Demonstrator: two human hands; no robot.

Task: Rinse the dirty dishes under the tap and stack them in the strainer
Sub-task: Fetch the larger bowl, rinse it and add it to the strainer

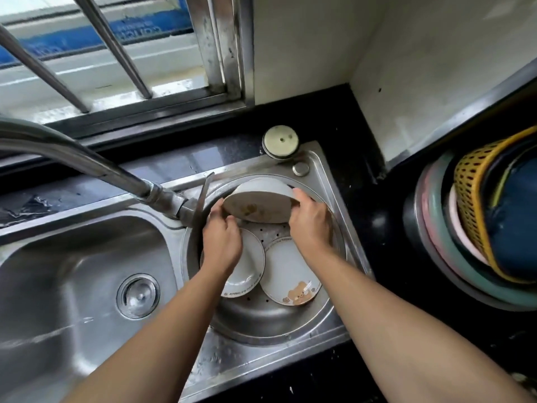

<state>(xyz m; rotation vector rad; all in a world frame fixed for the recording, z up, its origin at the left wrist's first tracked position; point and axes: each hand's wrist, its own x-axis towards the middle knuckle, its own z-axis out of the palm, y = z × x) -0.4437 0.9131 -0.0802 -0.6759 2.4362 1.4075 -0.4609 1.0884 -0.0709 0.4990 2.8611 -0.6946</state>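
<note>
Both hands grasp a white round ceramic bowl (pixel 258 203), tilted on its side at the far edge of the round perforated steel strainer (pixel 261 318): left hand (pixel 222 242) on its left rim, right hand (pixel 309 225) on its right. Two white plates (pixel 286 271) lie below.

The round strainer (pixel 263 321) is crowded: two plates (pixel 286 274) lie side by side across its middle, and a bowl (pixel 260 203) tilted on edge fills the far part, held between the left hand (pixel 222 244) and right hand (pixel 309 228). Only its near floor is bare. The tap (pixel 96 167) slants across above the left rim, blocking that side. The left sink basin (pixel 72 286) is open, with only its drain. On the right tabletop (pixel 383 228), stacked basins (pixel 476 228) fill the corner.
</note>
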